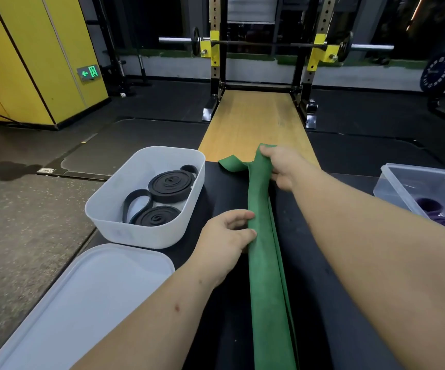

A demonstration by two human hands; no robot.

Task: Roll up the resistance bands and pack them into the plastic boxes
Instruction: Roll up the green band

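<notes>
Across the black surface [224,188], from 6 to 12 o'clock, lies the flat green rubber resistance band [265,263]. The right hand [283,169] curls its fingers round the far end; the left hand [226,233] pinches the mid-length edge. The band is likely limp and grippy, so it is best held at the end.

Dim gym light falls from overhead, brightest on the wooden platform [253,121], with the rack [214,76] behind dark and an exit sign [90,72] glowing green. The wide lens bows the yellow wall [29,62], and the box [392,193] at right looks perhaps blurred.

Gym, squat rack [217,62], loaded barbell [269,44], rubber floor mats [149,108]
</notes>
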